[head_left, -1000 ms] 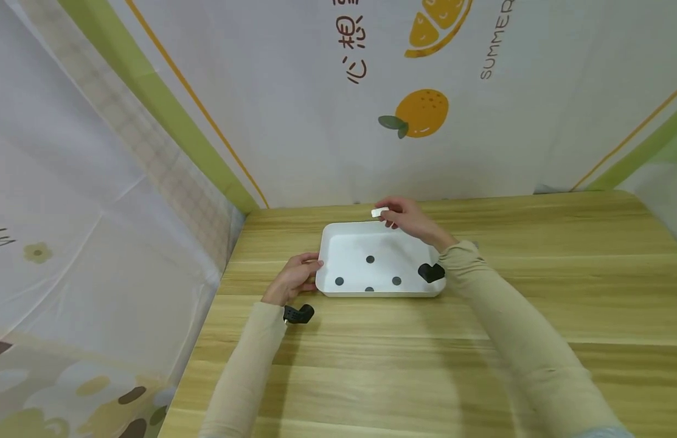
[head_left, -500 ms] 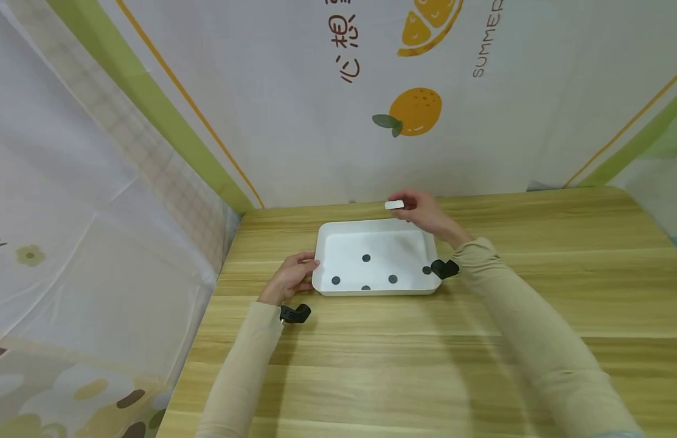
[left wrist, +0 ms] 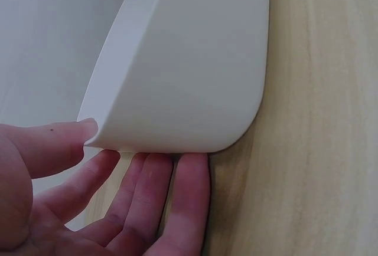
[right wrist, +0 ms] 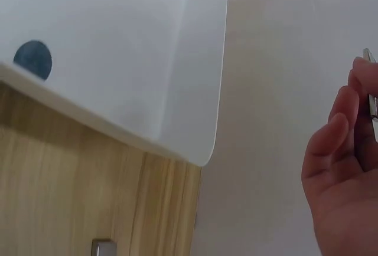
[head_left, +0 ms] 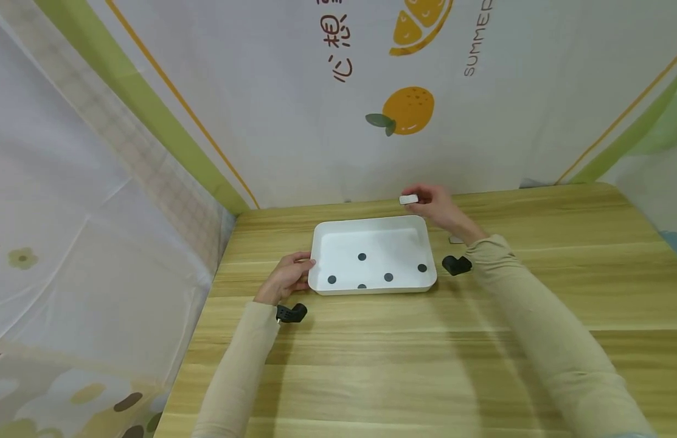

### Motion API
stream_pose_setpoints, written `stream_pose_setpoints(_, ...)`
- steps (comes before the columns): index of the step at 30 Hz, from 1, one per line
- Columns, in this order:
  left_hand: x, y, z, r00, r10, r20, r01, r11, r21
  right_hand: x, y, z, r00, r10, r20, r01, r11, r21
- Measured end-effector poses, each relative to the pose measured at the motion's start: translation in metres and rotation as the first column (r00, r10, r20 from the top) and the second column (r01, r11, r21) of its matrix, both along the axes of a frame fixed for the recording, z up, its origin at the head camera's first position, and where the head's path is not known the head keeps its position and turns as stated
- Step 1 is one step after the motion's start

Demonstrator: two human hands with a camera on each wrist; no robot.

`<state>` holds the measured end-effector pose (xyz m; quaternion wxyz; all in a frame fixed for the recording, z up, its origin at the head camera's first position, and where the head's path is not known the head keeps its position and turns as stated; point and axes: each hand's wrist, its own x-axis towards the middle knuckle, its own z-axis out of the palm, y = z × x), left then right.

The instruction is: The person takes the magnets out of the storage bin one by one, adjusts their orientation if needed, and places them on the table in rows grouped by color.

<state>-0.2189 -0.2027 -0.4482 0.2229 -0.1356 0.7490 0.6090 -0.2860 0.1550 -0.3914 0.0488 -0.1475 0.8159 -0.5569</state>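
Observation:
A white rectangular tray [head_left: 371, 243] lies on the wooden table, with several dark grey round discs [head_left: 388, 277] on its floor and near side. My left hand [head_left: 285, 278] holds its left end; in the left wrist view the thumb is over the rim [left wrist: 97, 138] and the other fingers press the outer wall. Beyond the tray's far right corner, my right hand [head_left: 441, 208] pinches a small white rectangular block [head_left: 408, 199] above the table. The right wrist view shows only a sliver of that block, with a shiny edge [right wrist: 373, 105], at the frame's border.
A small flat piece with a metallic look [head_left: 455, 239] lies on the table right of the tray, partly hidden by the right wrist. A printed curtain [head_left: 294, 121] hangs along the table's far edge, and another cloth [head_left: 114, 255] hangs on the left.
My right hand has moved right and farther back with the white block, from over the tray's far edge to past its right corner, uncovering the small piece. The left hand stays on the tray.

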Motion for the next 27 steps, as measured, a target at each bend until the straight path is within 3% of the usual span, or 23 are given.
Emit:
stream_pose_setpoints(14, 0.000, 0.000, 0.000, 1.000, -0.001, 0.002, 0.001, 1.000, -0.004, 0.005, 0.032, 0.001, 0.998, -0.068, -0.004, 0.068, 0.997, 0.046)
stream_pose_setpoints(27, -0.001, 0.002, -0.001, 1.000, -0.001, 0.007, 0.001, 1.000, -0.001, 0.008, 0.071, -0.004, 0.993, -0.117, -0.002, 0.117, 0.993, 0.001)
